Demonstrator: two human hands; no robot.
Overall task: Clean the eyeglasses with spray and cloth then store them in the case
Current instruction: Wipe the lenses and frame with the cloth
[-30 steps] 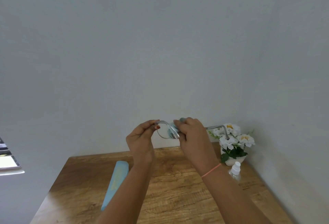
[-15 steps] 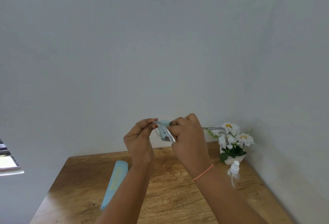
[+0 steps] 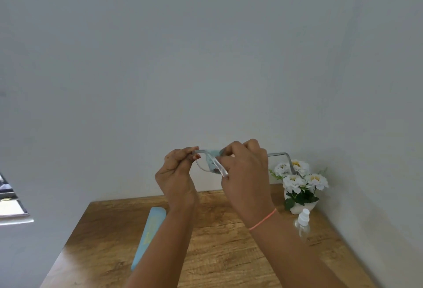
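I hold clear-framed eyeglasses (image 3: 218, 166) up in front of the wall, above the wooden table (image 3: 229, 253). My left hand (image 3: 177, 176) pinches the frame's left end. My right hand (image 3: 246, 173) presses a small pale blue-green cloth (image 3: 212, 157) against a lens; most of the cloth is hidden by the fingers. One temple arm sticks out to the right past my right hand. A long light blue case (image 3: 148, 230) lies shut on the table under my left forearm. A small clear spray bottle (image 3: 302, 222) with a white cap stands at the right.
A white pot of white flowers (image 3: 297, 184) sits in the table's back right corner, just behind the spray bottle. Walls close the table in at the back and right. A window edge (image 3: 11, 207) shows at far left.
My right hand has shifted left along the glasses with the cloth, and the frame has tilted. My left hand has kept its pinch on the frame.
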